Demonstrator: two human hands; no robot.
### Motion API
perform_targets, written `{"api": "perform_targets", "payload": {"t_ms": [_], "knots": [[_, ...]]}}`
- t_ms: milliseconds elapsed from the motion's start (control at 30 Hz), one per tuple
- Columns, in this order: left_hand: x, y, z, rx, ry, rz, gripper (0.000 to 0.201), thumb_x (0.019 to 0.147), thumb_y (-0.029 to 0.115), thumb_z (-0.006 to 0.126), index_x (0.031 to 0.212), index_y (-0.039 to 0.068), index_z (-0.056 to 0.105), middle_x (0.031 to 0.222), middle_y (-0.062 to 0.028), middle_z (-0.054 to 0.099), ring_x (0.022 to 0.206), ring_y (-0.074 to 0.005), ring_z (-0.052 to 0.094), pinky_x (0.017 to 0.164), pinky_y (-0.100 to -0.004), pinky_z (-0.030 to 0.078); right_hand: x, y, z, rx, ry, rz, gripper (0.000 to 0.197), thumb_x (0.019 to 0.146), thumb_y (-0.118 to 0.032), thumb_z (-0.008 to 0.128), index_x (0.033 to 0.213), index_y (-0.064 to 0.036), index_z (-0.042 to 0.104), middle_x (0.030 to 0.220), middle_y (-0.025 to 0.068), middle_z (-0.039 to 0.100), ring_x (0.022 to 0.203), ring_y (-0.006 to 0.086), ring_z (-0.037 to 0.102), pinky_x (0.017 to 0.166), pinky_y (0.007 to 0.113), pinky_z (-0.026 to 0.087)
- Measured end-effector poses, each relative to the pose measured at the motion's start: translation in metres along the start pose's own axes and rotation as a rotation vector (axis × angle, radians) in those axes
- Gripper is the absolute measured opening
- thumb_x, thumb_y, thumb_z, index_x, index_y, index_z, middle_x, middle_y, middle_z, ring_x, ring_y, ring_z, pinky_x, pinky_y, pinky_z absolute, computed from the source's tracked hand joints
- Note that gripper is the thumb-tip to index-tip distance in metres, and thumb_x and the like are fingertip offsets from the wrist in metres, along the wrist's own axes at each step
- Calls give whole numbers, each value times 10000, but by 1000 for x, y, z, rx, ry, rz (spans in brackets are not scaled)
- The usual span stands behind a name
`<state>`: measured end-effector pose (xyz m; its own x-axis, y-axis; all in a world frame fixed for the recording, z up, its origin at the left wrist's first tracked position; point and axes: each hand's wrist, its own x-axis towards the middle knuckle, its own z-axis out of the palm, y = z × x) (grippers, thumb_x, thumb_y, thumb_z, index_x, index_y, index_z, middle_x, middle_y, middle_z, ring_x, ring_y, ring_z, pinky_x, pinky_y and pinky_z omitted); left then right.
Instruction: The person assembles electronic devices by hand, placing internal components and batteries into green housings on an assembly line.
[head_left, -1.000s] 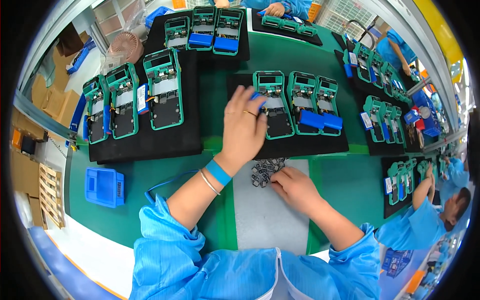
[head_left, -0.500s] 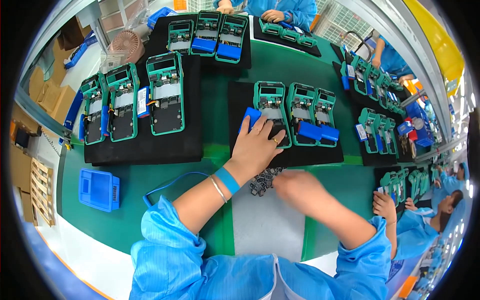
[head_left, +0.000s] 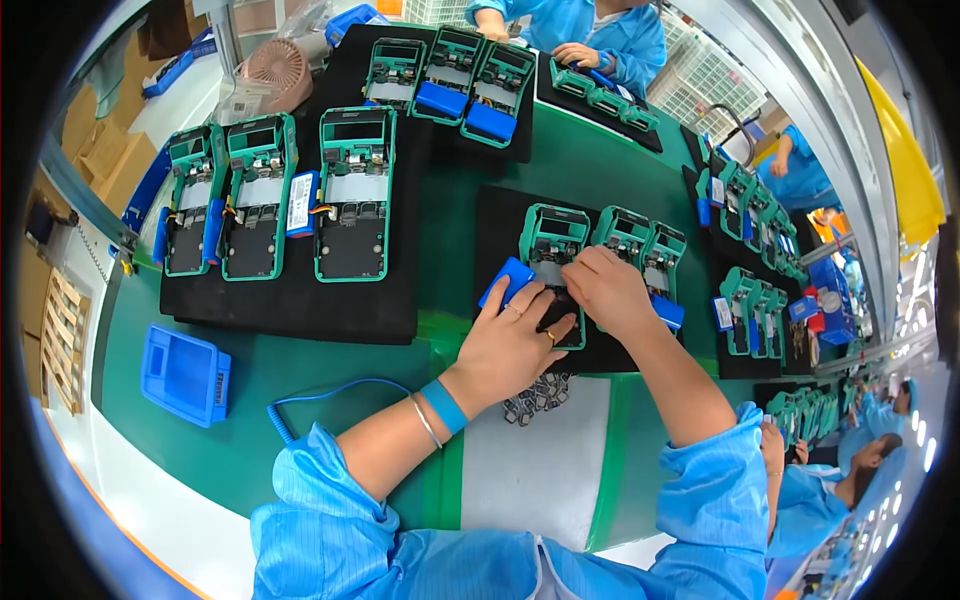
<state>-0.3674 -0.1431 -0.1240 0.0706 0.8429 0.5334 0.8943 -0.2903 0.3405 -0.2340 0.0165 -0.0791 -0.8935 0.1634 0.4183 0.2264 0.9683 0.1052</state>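
My left hand [head_left: 505,345] lies spread over the lower part of a green-framed handheld device housing [head_left: 555,222] and a blue battery pack [head_left: 516,275] at its left side. The index finger touches the battery; the thumb reaches toward the housing's right edge. My right hand [head_left: 607,290] is over the right side of the same housing, its fingertips pinched together at the inner parts. Whatever they hold is too small or hidden. Just below the black mat [head_left: 492,225] lies a pile of small dark parts [head_left: 537,398].
Two similar housings [head_left: 665,250] stand to the right, partly behind my right hand. More housings with batteries lie on a black mat [head_left: 300,310] at left. A blue bin [head_left: 185,375] and a coiled blue cord [head_left: 335,390] are nearer. Co-workers' hands [head_left: 575,55] show across the table.
My right hand has moved from beside the pile of small parts up to the housing. My left hand stays on the housing and battery. The whole view has shifted slightly.
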Motion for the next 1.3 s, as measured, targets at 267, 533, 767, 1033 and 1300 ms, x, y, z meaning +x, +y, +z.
{"api": "perform_targets", "payload": {"t_ms": [267,533,767,1033,1300], "knots": [[-1,-2,2,-1,0,-13,432,838,365,700,1241,208,678,1293,-84,543,1321,-259,402,1139,-550,230,7,4,3,-95,-55,-89,118,683,-95,671,752,-95,575,817,26,507,824,195,586,564,313,526],[-1,-1,2,11,-18,-8,436,846,371,694,1250,209,667,1300,-86,541,1326,-262,397,1150,-543,221,8,2,0,-178,-123,-103,131,667,-102,670,753,-87,572,825,35,509,836,194,588,560,292,532],[-1,0,1,23,-23,-12,439,846,375,695,1252,208,667,1303,-89,539,1325,-270,396,1148,-553,223,18,1,-5,-220,-121,-39,119,702,-117,681,793,-84,612,856,40,549,854,198,593,598,318,546],[0,1,0,41,-31,-11,445,844,364,699,1262,216,665,1299,-92,534,1320,-272,399,1137,-569,242,22,5,-13,-279,-238,-197,110,696,-123,680,779,-92,615,831,22,581,844,186,615,620,306,546],[0,1,-2,37,-22,-3,449,836,351,711,1259,209,666,1291,-89,531,1317,-273,401,1133,-568,253,21,9,-4,-189,-123,-157,126,687,-97,658,789,-95,584,785,21,561,805,205,597,627,323,518]]}}
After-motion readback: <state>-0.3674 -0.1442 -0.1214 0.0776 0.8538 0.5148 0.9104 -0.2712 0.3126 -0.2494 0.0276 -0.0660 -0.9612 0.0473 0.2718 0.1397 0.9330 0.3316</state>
